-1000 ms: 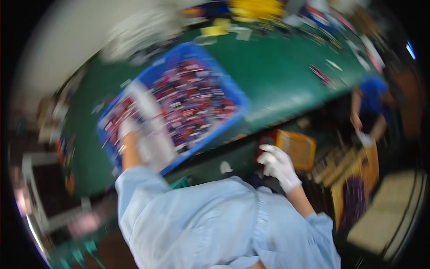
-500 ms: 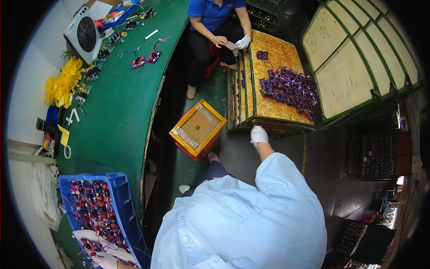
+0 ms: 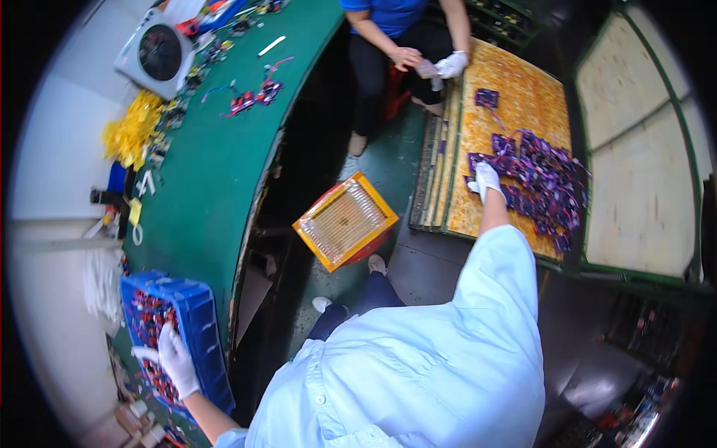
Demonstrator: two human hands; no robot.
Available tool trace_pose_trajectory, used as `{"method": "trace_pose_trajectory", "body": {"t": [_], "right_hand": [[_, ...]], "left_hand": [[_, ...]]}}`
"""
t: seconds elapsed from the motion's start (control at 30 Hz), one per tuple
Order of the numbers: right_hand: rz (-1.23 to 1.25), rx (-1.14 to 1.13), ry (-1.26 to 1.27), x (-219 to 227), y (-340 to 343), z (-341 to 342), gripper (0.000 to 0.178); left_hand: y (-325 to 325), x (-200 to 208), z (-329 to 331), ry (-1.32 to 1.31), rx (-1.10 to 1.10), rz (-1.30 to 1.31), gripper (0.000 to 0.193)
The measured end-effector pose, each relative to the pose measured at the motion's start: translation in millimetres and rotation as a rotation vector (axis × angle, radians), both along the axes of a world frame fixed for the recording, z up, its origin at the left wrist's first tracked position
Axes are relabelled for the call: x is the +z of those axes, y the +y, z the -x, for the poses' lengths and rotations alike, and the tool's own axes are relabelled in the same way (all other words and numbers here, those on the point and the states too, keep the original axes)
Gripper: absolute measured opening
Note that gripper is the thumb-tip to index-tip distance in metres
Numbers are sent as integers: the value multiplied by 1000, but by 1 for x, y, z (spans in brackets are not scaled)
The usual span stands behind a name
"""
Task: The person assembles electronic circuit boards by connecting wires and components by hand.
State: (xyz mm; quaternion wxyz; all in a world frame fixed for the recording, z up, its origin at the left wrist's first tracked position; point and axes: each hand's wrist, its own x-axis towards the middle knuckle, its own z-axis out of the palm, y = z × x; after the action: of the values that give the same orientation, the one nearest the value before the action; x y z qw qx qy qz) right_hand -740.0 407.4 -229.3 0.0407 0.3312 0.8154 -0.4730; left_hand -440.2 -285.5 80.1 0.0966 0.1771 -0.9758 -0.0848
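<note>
My right hand (image 3: 487, 179), in a white glove, reaches to the near left edge of a heap of purple circuit boards (image 3: 541, 179) with coloured wires. Its fingers are closed on a circuit board (image 3: 475, 160) at that edge. The heap lies on a stained yellow-brown wooden panel (image 3: 515, 75). My left hand (image 3: 178, 362), also white-gloved, is over a blue crate (image 3: 203, 332) with rows of red and dark wired boards (image 3: 149, 310). Its fingers are stretched out and apart, with nothing plainly held.
A green-topped workbench (image 3: 216, 179) runs along the left, with two wired boards (image 3: 254, 98) and a white fan (image 3: 160, 52). An orange-framed grid (image 3: 346, 221) rests on a red stool. Across from me sits a co-worker (image 3: 399, 45). A pale panelled rack (image 3: 635, 142) stands right.
My right hand has moved forward from the panel's near edge onto the boards. My left hand has risen from low in the crate. The view has shifted, moving the scene about.
</note>
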Motion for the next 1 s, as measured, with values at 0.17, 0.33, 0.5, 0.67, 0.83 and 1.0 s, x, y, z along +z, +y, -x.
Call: {"method": "trace_pose_trajectory", "body": {"t": [0.17,0.33,0.5,0.67,0.83,1.0], "right_hand": [[-326,227,416,-40,18,-29,26],[738,-289,88,103,-100,-105,25],[1051,273,266,225,-213,-137,30],[1033,888,663,302,-280,-153,32],[1148,919,675,332,-339,-172,26],[1398,1041,521,336,-387,-177,31]], "left_hand": [[51,-13,38,-53,-124,-119,22],[99,-31,71,-27,-280,-219,21],[172,-37,112,-30,-613,-470,47],[205,-7,121,206,-898,-806,101],[174,5,89,394,-903,-733,109],[119,-7,58,654,-841,-407,120]]}}
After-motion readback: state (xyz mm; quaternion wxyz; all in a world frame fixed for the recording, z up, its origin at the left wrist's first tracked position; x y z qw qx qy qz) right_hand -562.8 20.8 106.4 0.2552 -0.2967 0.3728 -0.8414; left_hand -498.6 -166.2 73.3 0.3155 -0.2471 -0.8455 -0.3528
